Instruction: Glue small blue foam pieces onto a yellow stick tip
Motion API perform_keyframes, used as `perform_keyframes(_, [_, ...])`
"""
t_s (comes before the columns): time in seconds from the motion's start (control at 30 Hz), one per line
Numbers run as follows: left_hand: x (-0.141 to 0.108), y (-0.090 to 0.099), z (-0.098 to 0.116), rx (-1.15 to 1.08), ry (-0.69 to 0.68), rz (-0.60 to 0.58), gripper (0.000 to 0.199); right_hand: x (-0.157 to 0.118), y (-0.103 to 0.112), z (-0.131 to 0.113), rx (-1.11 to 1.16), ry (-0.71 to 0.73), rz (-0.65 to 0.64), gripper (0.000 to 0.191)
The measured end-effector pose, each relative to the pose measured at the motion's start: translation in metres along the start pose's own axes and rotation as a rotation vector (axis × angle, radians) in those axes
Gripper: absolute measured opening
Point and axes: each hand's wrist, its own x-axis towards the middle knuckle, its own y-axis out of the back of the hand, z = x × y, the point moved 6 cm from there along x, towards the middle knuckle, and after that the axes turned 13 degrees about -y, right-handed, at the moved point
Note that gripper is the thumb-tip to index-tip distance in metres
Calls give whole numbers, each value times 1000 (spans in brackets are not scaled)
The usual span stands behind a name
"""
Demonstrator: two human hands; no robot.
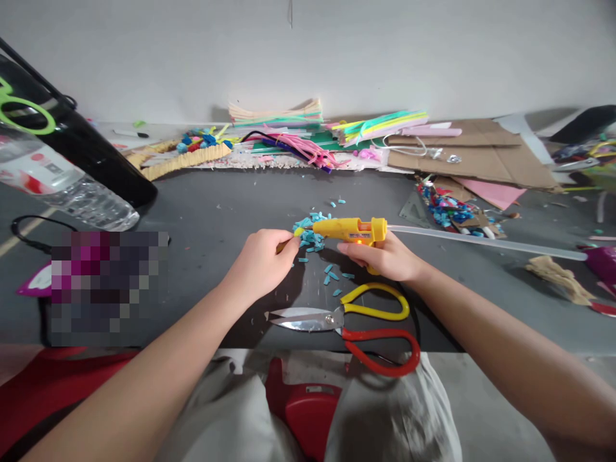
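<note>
My right hand is wrapped around the handle of a yellow hot glue gun, whose orange light glows. A long clear glue stick runs out of its back to the right. My left hand is closed in a pinch on a small yellow piece, right by the gun's nozzle; its exact kind is hidden by the fingers. Under and around the nozzle lie many small light-blue cut pieces. Nearer the table's front edge rest scissors with one yellow and one red handle, blades slightly apart.
On the left stand a clear plastic bottle and a black cylinder. Bundles of coloured pipe cleaners lie along the wall. Cardboard, a clear set square and colourful scraps lie at right. A red stool shows below.
</note>
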Motion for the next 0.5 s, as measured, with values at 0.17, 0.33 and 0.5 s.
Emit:
perform_keyframes(0.17, [0,0,0,5,-6,0,43,0,1,2,-2,-23,12,29])
perform_keyframes(0.33, [1,-1,1,5,-7,-13,43,-2,2,-1,-11,-29,15,26])
perform_keyframes(0.5, [1,0,2,6,-14,-5,42,-1,2,-1,0,-26,13,25])
